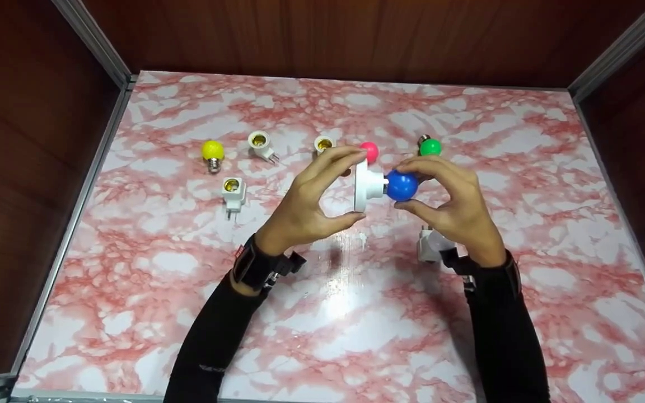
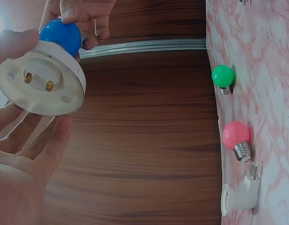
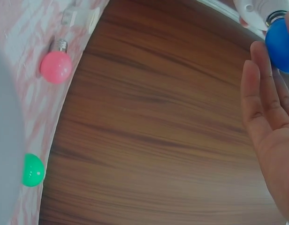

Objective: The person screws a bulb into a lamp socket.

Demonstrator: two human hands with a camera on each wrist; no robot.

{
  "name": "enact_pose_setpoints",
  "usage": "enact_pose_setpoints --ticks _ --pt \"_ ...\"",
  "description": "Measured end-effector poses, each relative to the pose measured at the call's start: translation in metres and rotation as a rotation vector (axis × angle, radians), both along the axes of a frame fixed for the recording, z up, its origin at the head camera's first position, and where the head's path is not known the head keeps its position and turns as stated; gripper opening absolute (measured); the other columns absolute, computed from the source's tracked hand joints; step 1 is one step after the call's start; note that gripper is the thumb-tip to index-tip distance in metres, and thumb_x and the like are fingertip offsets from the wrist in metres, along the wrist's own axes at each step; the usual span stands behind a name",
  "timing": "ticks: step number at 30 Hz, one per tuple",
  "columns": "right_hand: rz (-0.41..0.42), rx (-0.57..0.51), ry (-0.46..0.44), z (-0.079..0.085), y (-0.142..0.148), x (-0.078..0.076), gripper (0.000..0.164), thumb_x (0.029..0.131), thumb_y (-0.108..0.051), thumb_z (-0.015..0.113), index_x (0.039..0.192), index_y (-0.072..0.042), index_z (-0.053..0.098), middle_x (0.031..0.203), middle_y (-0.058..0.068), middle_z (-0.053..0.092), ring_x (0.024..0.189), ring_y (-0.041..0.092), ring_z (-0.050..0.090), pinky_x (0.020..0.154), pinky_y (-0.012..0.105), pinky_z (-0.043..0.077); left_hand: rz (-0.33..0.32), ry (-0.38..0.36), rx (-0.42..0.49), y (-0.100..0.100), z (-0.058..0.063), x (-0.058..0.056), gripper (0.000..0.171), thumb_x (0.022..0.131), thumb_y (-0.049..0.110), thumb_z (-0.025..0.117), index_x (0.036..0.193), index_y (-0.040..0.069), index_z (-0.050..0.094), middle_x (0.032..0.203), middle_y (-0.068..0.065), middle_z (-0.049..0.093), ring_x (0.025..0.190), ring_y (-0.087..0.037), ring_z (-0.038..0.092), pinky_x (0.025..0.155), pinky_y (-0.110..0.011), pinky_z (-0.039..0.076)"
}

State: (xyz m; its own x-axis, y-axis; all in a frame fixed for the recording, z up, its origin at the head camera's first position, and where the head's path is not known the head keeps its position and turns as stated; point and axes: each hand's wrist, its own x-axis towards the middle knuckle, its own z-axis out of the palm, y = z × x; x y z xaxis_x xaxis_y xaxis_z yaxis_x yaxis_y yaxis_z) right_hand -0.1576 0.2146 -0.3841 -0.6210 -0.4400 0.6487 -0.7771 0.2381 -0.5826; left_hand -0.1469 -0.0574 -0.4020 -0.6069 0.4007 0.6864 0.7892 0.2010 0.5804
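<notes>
My left hand (image 1: 322,193) pinches a white round lamp socket base (image 1: 363,187) by its rim, held up above the table. Its flat underside with two brass contacts faces the left wrist view (image 2: 41,84). A blue bulb (image 1: 401,186) sits in the socket's neck, and my right hand (image 1: 440,193) grips it with thumb and fingertips (image 2: 83,18). In the right wrist view the blue bulb (image 3: 280,44) shows at the top right by my fingers (image 3: 264,89).
On the pink marbled table (image 1: 356,313) lie a yellow bulb (image 1: 212,152), a pink bulb (image 1: 369,151), a green bulb (image 1: 429,146), three white plug sockets (image 1: 233,191) (image 1: 261,144) (image 1: 324,144), and another white socket (image 1: 431,246) beneath my right wrist. Dark wooden walls enclose it.
</notes>
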Motion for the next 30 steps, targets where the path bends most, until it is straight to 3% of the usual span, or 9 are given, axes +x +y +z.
enact_pose_setpoints --ticks 5,30 --pt "-0.011 0.022 0.000 0.0001 0.0008 0.0004 0.059 0.069 0.014 0.090 0.124 0.004 0.072 0.119 0.022 0.077 0.117 0.000 0.070 0.097 0.014 0.058 0.007 0.007 -0.008 -0.0003 -0.0001 -0.0001 0.079 0.086 0.024 0.090 0.152 0.000 0.054 0.152 -0.021 0.055 0.141 -0.026 0.058 0.112 -0.029 0.056" --pt "-0.014 0.045 -0.005 -0.0020 0.0000 0.0014 0.058 0.070 0.013 0.090 0.124 0.005 0.072 0.115 0.021 0.080 0.111 -0.005 0.071 0.100 0.015 0.058 -0.005 0.022 -0.019 0.0007 -0.0015 -0.0009 0.082 0.085 0.020 0.090 0.153 -0.004 0.052 0.150 -0.024 0.055 0.138 -0.029 0.059 0.118 -0.035 0.052"
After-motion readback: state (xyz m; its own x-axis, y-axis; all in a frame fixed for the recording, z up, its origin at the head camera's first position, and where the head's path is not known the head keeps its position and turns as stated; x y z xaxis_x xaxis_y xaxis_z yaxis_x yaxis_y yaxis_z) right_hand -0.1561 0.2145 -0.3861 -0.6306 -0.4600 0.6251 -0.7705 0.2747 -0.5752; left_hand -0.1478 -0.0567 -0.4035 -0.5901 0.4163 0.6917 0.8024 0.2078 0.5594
